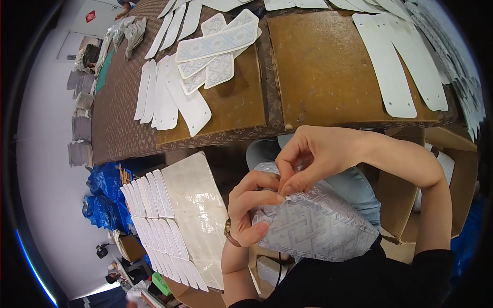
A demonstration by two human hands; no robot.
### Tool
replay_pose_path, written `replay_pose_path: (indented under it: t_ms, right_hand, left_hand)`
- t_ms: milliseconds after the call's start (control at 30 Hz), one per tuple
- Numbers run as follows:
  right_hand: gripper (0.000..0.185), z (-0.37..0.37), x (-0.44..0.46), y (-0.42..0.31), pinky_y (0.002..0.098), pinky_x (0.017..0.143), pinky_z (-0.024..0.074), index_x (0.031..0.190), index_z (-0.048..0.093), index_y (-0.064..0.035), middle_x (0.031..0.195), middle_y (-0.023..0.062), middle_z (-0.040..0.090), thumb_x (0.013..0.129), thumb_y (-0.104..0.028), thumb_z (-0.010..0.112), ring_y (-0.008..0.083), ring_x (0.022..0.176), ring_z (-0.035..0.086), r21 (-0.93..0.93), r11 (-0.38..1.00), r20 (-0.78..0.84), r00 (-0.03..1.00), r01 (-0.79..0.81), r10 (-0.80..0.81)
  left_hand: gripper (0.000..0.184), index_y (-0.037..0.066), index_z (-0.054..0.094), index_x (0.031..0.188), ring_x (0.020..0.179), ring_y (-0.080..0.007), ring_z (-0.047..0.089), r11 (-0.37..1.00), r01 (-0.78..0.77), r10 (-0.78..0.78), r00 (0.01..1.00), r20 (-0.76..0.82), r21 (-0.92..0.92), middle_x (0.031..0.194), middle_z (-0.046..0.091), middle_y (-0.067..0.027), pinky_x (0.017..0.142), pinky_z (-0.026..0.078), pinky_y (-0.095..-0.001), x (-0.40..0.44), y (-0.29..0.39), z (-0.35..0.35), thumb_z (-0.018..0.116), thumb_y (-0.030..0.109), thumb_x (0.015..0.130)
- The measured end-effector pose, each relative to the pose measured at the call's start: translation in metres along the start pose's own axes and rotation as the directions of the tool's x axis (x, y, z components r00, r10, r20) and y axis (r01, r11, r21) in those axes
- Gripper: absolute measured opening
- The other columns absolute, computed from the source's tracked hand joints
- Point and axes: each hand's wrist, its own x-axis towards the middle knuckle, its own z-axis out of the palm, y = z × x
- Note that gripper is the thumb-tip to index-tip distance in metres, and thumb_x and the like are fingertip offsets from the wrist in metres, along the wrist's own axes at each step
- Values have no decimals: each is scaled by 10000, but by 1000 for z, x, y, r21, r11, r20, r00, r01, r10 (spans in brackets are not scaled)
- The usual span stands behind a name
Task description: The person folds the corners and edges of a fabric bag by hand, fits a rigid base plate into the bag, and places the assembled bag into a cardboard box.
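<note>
A silvery-lilac fabric piece (318, 226) with a woven geometric pattern lies over my lap, bulging like a soft cap. My left hand (251, 205), with a watch at the wrist, is closed on its upper edge. Close beside it, my right hand (313, 164) pinches the same edge between thumb and forefinger, the fingertips of both hands almost touching. Anything small between those fingertips is too small to make out.
Ahead is a table with brown boards (323, 66). White strips (385, 66) and patterned strips (218, 43) lie on it. To the left, a glossy board (195, 195) carries rows of pale strips (159, 226). An open cardboard box (459, 169) stands at the right.
</note>
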Motion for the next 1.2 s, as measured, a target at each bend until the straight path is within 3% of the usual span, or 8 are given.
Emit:
replay_pose_path:
  t_ms: [133, 267, 533, 800, 933, 1067, 1167, 1200]
  right_hand:
    - [82, 4, -4, -1, 195, 694, 490, 882, 713, -6, 830, 5, 696, 874, -86, 731, 33, 763, 596, -94, 995, -23, 999, 40, -42]
    - [73, 4, -6, 1, 188, 709, 492, 874, 706, -7, 835, 2, 696, 876, -77, 726, 27, 783, 596, -80, 996, -44, 998, 32, -35]
    - [76, 14, -7, 5, 186, 681, 469, 873, 684, -13, 819, -9, 678, 875, -86, 706, 22, 756, 575, -92, 993, -101, 992, 70, -79]
    - [61, 36, -14, 28, 208, 678, 399, 911, 679, -18, 821, -34, 595, 869, -63, 677, 25, 727, 478, -3, 993, -256, 959, 121, -117]
    - [104, 41, -14, 37, 220, 693, 390, 961, 691, -15, 872, -2, 583, 860, -34, 671, 49, 781, 474, 33, 986, -282, 948, 163, -147]
    - [211, 52, -17, 48, 237, 754, 398, 1046, 704, -16, 946, 28, 563, 836, -7, 685, 93, 870, 483, -18, 959, -372, 889, 281, -267]
    - [270, 60, -19, 54, 250, 798, 394, 1088, 705, -18, 981, 42, 538, 820, 12, 690, 118, 917, 479, -108, 935, -396, 848, 337, -352]
    - [301, 63, -17, 55, 256, 819, 392, 1110, 706, -20, 998, 50, 525, 812, 22, 693, 131, 940, 476, -150, 919, -409, 823, 365, -394]
  left_hand:
    - [436, 40, 682, 1023, 848, -308, 630, 1000, 0, 0, 1000, 14, 15, 948, 616, -191, 775, 505, -379, -1, -2, 0, 603, 391, 777]
    - [431, 29, 695, 1005, 833, -311, 639, 998, -53, 53, 998, -18, -15, 948, 623, -203, 750, 513, -369, -2, -7, 1, 608, 375, 761]
    - [426, 7, 710, 984, 833, -323, 656, 991, -108, 103, 992, 69, 80, 982, 632, -233, 737, 530, -367, -2, -8, -7, 598, 357, 767]
    - [400, -2, 694, 982, 914, -374, 673, 996, -86, 86, 996, -5, -20, 995, 641, -233, 801, 548, -431, -8, -11, -5, 591, 316, 763]
    - [374, -4, 680, 976, 934, -390, 674, 995, -102, 103, 994, 45, -21, 1004, 639, -227, 821, 548, -464, -8, -11, -7, 587, 298, 778]
    - [379, -12, 647, 1016, 1017, -380, 646, 995, -7, 8, 1000, 4, -98, 1035, 623, -212, 909, 512, -451, -13, -1, -5, 609, 278, 776]
    - [336, -17, 602, 1050, 1136, -342, 589, 935, 253, -287, 952, -111, -249, 1084, 599, -186, 1008, 445, -425, -12, 28, 3, 623, 166, 769]
    - [336, -17, 602, 1050, 1136, -342, 589, 936, 254, -290, 949, -125, -241, 1084, 599, -186, 1008, 445, -425, -12, 33, 1, 623, 166, 769]
